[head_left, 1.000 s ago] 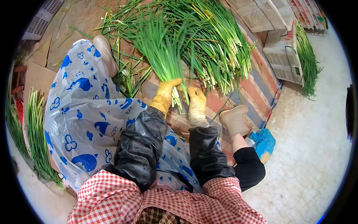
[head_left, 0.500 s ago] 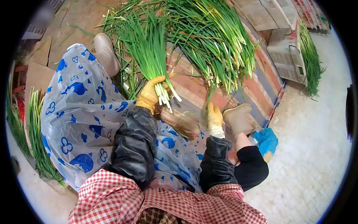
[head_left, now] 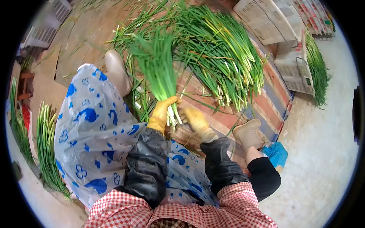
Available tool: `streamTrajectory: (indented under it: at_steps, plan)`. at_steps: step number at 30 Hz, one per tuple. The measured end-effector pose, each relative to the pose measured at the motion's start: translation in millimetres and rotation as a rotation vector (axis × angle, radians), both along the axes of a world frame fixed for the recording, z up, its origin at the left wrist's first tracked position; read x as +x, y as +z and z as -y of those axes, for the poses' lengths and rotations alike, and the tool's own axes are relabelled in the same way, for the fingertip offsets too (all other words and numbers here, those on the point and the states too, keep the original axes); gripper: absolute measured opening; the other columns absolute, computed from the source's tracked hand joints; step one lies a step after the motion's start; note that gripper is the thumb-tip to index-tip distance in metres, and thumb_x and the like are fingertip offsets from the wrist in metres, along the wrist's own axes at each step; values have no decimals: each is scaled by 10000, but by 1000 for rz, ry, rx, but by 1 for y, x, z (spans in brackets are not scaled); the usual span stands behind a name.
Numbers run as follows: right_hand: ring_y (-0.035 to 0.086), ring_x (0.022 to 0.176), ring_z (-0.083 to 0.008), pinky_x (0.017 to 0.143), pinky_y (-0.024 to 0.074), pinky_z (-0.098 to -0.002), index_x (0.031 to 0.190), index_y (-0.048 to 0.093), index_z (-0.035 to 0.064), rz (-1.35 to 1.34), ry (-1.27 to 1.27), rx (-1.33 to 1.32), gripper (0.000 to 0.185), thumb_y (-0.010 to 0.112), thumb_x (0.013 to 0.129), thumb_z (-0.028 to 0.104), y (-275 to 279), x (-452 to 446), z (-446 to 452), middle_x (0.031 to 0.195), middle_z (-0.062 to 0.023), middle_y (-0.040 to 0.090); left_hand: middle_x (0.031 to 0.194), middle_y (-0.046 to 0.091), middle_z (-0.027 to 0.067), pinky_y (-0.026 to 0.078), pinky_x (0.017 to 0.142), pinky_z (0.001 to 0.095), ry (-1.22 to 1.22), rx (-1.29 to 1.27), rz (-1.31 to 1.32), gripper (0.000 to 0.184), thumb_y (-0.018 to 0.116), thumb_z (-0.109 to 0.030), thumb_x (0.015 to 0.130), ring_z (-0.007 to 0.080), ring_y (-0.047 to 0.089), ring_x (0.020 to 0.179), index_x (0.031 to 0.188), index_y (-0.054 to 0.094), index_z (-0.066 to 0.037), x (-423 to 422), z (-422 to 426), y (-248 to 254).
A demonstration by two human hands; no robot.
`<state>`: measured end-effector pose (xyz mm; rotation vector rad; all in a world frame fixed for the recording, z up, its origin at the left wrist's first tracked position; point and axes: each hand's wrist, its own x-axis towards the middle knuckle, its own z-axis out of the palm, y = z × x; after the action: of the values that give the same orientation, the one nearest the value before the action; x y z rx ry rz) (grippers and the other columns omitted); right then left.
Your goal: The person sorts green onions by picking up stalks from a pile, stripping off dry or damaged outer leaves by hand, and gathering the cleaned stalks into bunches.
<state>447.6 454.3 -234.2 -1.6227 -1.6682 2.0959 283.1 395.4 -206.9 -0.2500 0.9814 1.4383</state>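
Note:
My left hand (head_left: 164, 110), in a yellow glove, is wrapped round a bunch of garlic chives (head_left: 157, 68) near its base. The green leaves point away from me and the white stem ends stick out below the hand. Close by on the right, my right hand (head_left: 195, 121), also yellow-gloved, is beside those stem ends. Motion smears its fingers, so I cannot make out whether they touch or pinch anything. Ahead lies a large heap of garlic chives (head_left: 220, 57) on a striped sheet (head_left: 272, 100), with looser stalks at its left.
White crates (head_left: 262, 21) stand at the upper right, one crate (head_left: 294, 68) with chives beside it. More chives (head_left: 49, 148) lie at the left. My boots (head_left: 249, 133) flank the work area. A blue plastic bag (head_left: 275, 154) sits near the right boot. A patterned plastic apron (head_left: 95, 133) covers my leg.
My right hand has moved left from beside the right boot to the stem ends of the held bunch. The left hand still grips the bunch. The whole view has shifted slightly.

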Motion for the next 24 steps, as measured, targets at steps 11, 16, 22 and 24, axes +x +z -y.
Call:
streamTrajectory:
  at_steps: [11,16,22,24]
  plan:
    - [617,757,-319,684,493,-408,901,579,1,570,399,751,297,539,805,279,-68,-65,5,806,-180,632,952,581,37,455,663,350,242,963,518,501,595,-125,823,138,540,641,1295,429,-89,-38,-40,78]
    - [610,702,-323,641,498,-399,814,624,74,549,476,934,193,537,813,246,-14,-4,-95,754,-140,631,864,608,41,509,618,302,135,244,342,465,590,-115,823,141,558,639,1266,464,-53,-8,-25,-24]
    - [606,844,-355,737,465,-437,906,640,92,827,-205,1241,291,503,854,344,83,70,-253,881,-176,640,894,652,73,523,558,289,-1,-187,291,297,603,-96,805,164,603,620,1092,566,-27,35,5,-69]
    - [596,897,-359,769,457,-437,938,632,100,993,-28,1071,297,511,836,350,73,75,-284,929,-179,633,898,653,74,523,565,287,2,-167,297,300,607,-100,803,164,603,625,1092,566,-30,34,3,-66]
